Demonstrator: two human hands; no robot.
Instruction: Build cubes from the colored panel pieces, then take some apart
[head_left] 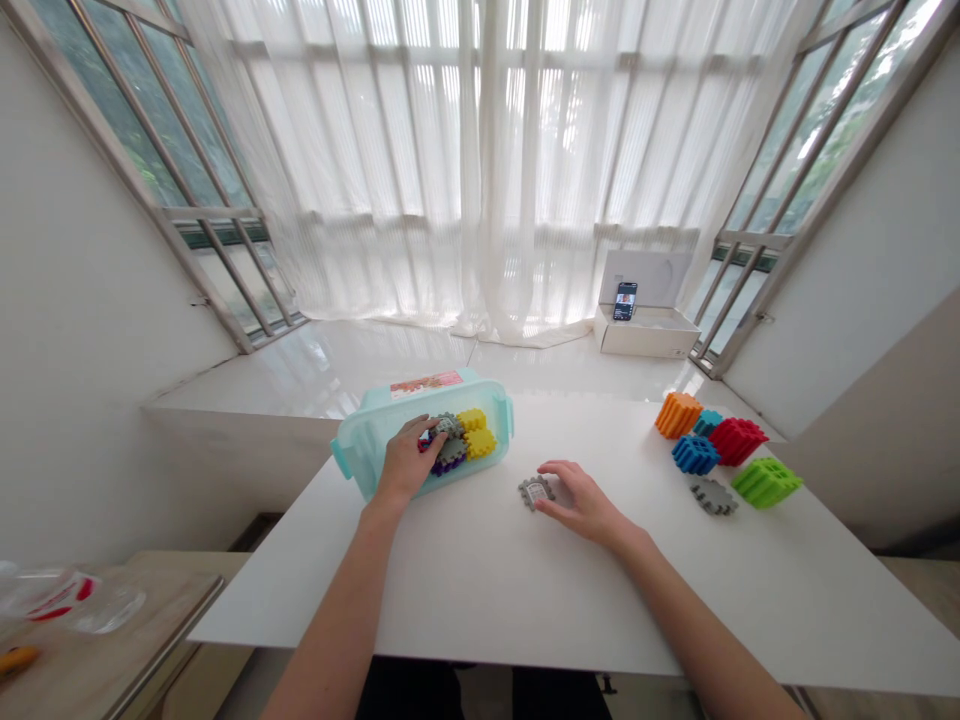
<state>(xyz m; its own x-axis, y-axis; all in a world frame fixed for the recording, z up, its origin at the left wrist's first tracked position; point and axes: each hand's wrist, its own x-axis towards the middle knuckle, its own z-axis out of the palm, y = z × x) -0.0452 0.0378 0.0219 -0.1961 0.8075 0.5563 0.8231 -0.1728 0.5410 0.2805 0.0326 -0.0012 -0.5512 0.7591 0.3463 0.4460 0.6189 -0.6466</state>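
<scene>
My left hand (409, 460) reaches into a pale turquoise plastic bin (375, 420), its fingers and thumb closed on a grey toothed gear piece (449, 427). Around it in the bin lie yellow toothed blocks (480, 442), another grey piece and some purple and red ones, partly hidden by the hand. On the white table, my right hand (583, 503) is open, with thumb and fingers apart at the right edge of a flat grey toothed piece (535, 491) bearing a whitish patch. Whether the fingertips touch that piece I cannot tell.
Toothed blocks in orange (678, 415), blue (695, 455), red (737, 440) and green (768, 483) stand at the right, beside a flat grey piece (713, 497). A phone (625, 301) leans in an open white box (645, 335) on the sill. A plastic bottle (82, 600) lies at lower left.
</scene>
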